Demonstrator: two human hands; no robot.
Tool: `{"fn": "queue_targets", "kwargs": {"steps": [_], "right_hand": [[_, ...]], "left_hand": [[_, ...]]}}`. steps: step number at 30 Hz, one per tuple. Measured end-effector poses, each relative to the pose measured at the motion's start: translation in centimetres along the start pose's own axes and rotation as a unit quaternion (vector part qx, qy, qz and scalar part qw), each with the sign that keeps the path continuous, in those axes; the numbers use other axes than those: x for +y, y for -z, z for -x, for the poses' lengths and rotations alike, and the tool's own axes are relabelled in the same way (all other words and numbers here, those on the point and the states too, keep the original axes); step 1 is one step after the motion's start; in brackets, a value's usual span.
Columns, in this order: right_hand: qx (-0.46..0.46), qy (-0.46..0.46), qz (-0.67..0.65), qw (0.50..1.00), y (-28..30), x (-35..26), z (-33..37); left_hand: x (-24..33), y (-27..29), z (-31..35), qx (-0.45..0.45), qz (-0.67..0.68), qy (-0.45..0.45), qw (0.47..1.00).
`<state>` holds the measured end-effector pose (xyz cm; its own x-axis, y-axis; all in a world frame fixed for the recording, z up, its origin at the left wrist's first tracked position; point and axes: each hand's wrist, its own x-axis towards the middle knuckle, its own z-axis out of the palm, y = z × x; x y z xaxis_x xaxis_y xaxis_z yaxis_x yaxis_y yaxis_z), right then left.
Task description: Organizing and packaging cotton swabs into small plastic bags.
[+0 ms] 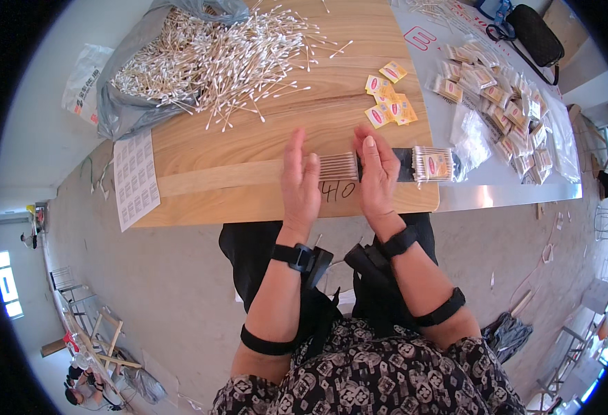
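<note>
A flat row of cotton swabs (338,167) lies side by side on the wooden table, between my two hands. My left hand (300,183) stands on edge at the row's left end, fingers stretched out. Facing it at the right end is my right hand (378,173), its fingers also straight. Both palms are turned inward and hide the tips of the swabs; whether they press on them I cannot tell. Right of my right hand, a filled pack of swabs (434,164) with a yellow label card sits by a dark strip (404,163).
Loose cotton swabs (234,59) spill from a grey plastic bag (113,104) at the far left. Yellow cards (390,97) lie at the table's far right. Many filled packs (508,104) are heaped on the side table, near a black pouch (536,34). A printed sheet (136,180) overhangs the left edge.
</note>
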<state>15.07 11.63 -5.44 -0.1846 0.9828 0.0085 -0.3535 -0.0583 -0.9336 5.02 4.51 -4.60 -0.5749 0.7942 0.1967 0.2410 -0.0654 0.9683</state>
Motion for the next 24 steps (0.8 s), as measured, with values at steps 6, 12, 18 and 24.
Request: {"fn": "queue_targets", "kwargs": {"steps": [6, 12, 18, 24], "right_hand": [[-0.075, 0.145, 0.300, 0.940, 3.7, -2.5, 0.3], [-0.126, 0.157, 0.327, 0.923, 4.0, -2.5, 0.9], [-0.143, 0.210, 0.376, 0.891, 4.0, -1.8, 0.9], [-0.149, 0.246, 0.412, 0.865, 3.9, -1.6, 0.9]], "left_hand": [[1.8, 1.0, 2.1, -0.190, -0.477, -0.116, 0.850], [1.3, 1.0, 2.6, -0.218, -0.512, -0.098, 0.825], [1.2, 1.0, 2.6, -0.212, -0.512, -0.099, 0.827], [1.1, 1.0, 2.6, -0.202, -0.506, -0.104, 0.832]]}}
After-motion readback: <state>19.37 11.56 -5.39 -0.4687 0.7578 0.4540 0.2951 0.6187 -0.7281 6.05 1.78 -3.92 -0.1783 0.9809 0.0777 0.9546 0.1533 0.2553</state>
